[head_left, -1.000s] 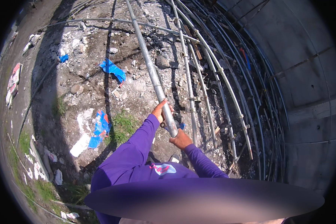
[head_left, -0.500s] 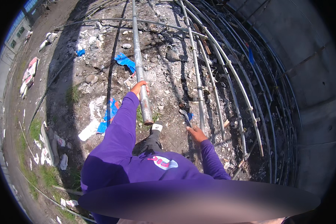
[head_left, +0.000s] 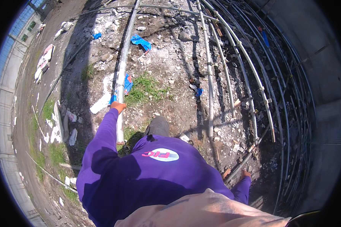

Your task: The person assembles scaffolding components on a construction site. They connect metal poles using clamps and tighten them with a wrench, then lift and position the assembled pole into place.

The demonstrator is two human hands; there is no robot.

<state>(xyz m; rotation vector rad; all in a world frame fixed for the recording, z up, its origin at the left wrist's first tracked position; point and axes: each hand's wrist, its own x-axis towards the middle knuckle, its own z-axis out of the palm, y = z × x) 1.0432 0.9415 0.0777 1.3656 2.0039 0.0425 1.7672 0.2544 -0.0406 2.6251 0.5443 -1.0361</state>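
A long grey metal pipe (head_left: 128, 41) runs away from me over the ground on the left, its near end beside my body. My left hand (head_left: 118, 106) is wrapped round it a little above that end. Low on the right, my right hand (head_left: 246, 173) is out to my side with its fingers curled. What it holds, if anything, is too small to make out. It is close to a pipe (head_left: 236, 168) lying slantwise on the ground.
Several long pipes with clamps (head_left: 209, 75) lie on the right, before a grey wall (head_left: 329, 113). Rubble and blue scraps (head_left: 141, 42) litter the ground. White sacks (head_left: 45, 60) lie at the left. My shoe (head_left: 184, 137) shows by my body.
My left hand and the pipe have swung left and closer to me. My right hand has drawn back and out to the right. My view has shifted over the ground.
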